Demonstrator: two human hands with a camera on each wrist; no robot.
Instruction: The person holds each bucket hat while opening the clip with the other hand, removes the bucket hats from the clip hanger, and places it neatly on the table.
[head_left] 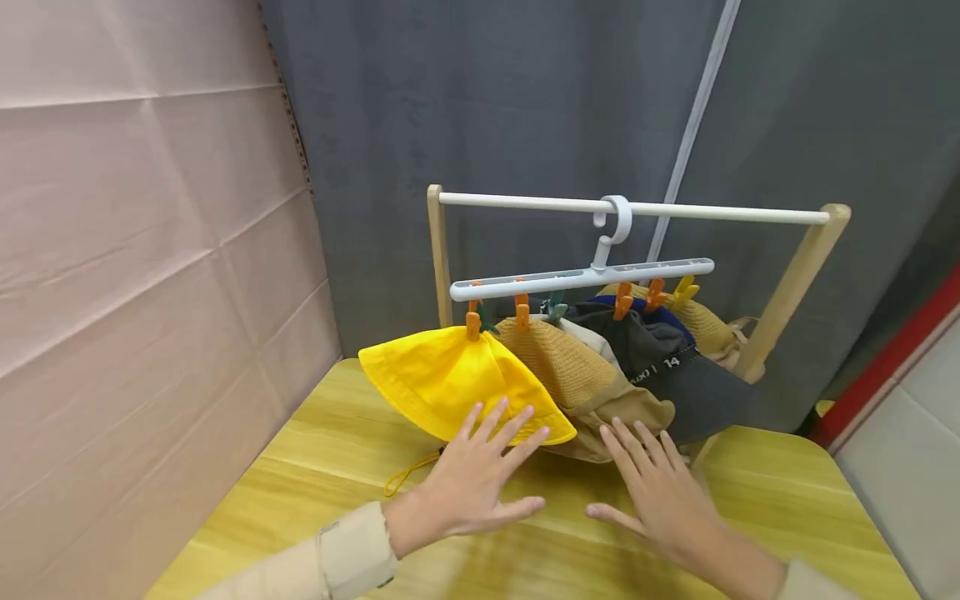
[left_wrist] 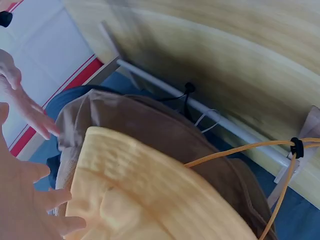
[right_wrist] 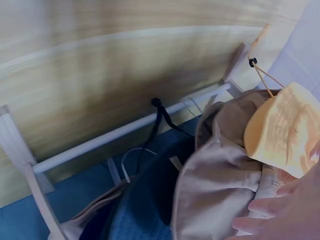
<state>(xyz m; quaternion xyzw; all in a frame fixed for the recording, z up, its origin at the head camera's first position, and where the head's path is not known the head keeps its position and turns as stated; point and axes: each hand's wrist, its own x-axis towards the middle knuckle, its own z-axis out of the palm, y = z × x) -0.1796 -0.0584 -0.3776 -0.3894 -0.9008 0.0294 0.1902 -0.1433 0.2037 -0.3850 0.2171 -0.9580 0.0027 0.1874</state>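
The yellow hat (head_left: 450,375) and tan hat (head_left: 600,400) hang from the hanger (head_left: 540,284). Left hand (head_left: 474,479) by the first, right hand (head_left: 666,504) by the second, fingers apart, holding nothing. Clipping looks done; any next move probably calls for gentle straightening.

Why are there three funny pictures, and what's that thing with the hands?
There's no robot here: the grip is a person's own left hand and right hand. The big picture comes from a camera on the person's head, looking forward and down. The other two come from cameras on the left and right wrists.

On the wooden table stands a small rack with a white rail. A hanger hooks over it, and colourful clips hold up hats: a yellow hat, a tan hat, a dark cap and more behind.

Neither hand holds anything; their fingers are spread near the hats.
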